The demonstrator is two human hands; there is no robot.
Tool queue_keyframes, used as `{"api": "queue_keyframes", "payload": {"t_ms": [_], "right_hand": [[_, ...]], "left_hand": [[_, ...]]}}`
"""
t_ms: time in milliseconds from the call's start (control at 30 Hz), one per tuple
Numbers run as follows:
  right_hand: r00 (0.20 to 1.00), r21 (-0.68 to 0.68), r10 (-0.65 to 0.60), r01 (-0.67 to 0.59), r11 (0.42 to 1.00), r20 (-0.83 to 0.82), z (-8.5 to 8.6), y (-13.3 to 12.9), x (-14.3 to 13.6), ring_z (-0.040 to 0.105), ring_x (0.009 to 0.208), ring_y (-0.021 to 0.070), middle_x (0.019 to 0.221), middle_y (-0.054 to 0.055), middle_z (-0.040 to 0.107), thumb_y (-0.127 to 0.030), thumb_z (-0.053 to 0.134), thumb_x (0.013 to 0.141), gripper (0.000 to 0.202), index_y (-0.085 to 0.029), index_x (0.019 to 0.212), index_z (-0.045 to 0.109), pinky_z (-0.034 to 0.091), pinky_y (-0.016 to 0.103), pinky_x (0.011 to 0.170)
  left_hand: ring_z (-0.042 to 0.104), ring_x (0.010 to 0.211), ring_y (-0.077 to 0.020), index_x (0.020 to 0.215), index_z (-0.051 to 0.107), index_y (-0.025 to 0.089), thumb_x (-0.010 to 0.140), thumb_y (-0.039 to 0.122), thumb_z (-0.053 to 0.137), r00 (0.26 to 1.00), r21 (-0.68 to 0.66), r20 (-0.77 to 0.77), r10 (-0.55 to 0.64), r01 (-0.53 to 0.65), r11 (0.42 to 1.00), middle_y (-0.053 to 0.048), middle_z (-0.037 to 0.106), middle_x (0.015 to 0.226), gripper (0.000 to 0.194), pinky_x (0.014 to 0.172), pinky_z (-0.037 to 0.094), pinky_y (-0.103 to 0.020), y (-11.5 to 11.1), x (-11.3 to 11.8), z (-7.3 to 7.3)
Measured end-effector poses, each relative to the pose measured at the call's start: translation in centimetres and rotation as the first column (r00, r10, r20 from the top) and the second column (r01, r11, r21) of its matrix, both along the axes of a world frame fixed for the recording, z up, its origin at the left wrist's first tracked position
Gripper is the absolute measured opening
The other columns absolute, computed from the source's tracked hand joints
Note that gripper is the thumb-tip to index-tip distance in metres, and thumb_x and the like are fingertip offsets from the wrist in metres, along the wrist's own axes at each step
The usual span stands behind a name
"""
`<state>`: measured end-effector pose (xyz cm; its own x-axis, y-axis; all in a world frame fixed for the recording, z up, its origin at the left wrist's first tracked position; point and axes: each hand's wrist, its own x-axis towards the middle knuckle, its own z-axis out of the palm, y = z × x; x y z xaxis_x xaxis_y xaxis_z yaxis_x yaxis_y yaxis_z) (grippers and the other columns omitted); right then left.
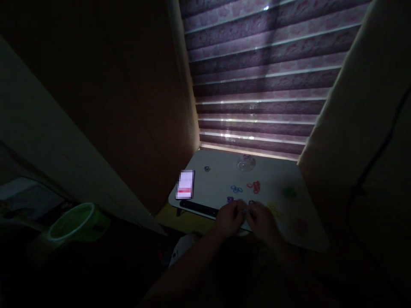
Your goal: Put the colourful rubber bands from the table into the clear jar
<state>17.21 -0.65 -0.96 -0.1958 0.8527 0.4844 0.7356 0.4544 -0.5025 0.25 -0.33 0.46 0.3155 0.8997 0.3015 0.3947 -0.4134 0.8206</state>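
- The left hand [228, 218] and the right hand [262, 217] are close together over the near edge of the white table [221, 164].
- The fingers of both hands are bent. They seem to pinch one small pale thing [246, 210] between them. It is too dark to tell what it is.
- Little loops lie on the table in small heaps, mostly one color to a heap.
- The blue loops [236, 189] and the red loops [256, 187] are side by side, just past the hands.
- The purple loops [230, 199] are right by the left hand. The yellow loops [274, 209] are just beside the right hand.
- The green heap [289, 192] and a dim reddish heap [301, 225] are over on the right.
- A small dark bunch [207, 169] sits apart, near the bright phone [185, 184].
- A clear dish [246, 163] is at the back. I cannot tell if it holds anything.
- So a lot looks done: many heaps are down and apart. The pinched thing is not put down yet. I cannot tell how much more is left.
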Motion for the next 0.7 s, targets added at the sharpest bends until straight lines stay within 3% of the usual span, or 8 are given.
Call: {"api": "queue_keyframes", "payload": {"t_ms": [300, 700], "right_hand": [[1.0, 0.005, -0.017, 0.017, 1.0, -0.008, 0.1, 0.09, -0.03, 0.052, 0.068, 0.0174, 0.073, 0.002, 0.058, -0.03, 0.055, 0.09, 0.018, -0.022, 0.074, 0.057, 0.036, 0.028, 0.063], [0.999, 0.009, 0.036, -0.035, 0.999, -0.033, 0.56, -0.28, -0.05, 0.052, 0.069, 0.0174, 0.073, 0.002, 0.057, -0.029, 0.054, 0.091, 0.02, -0.022, 0.072, 0.054, 0.037, 0.028, 0.064]], "left_hand": [[0.058, 0.072, -0.0133, 0.086, 0.063, 0.018, 0.089, 0.025, 0.058, 0.993, -0.058, 0.119, -0.002, 0.009, 0.998, 0.0, 0.066, 0.078, 0.009, 0.068, 0.043, -0.023, 0.1, -0.36, -0.13], [0.054, 0.07, -0.0133, 0.08, 0.055, 0.019, 0.088, 0.027, 0.058, 0.996, -0.059, 0.047, 0.076, -0.074, 0.996, 0.001, 0.062, 0.076, 0.011, 0.067, 0.042, -0.023, 0.37, -0.2, -0.27]]}}
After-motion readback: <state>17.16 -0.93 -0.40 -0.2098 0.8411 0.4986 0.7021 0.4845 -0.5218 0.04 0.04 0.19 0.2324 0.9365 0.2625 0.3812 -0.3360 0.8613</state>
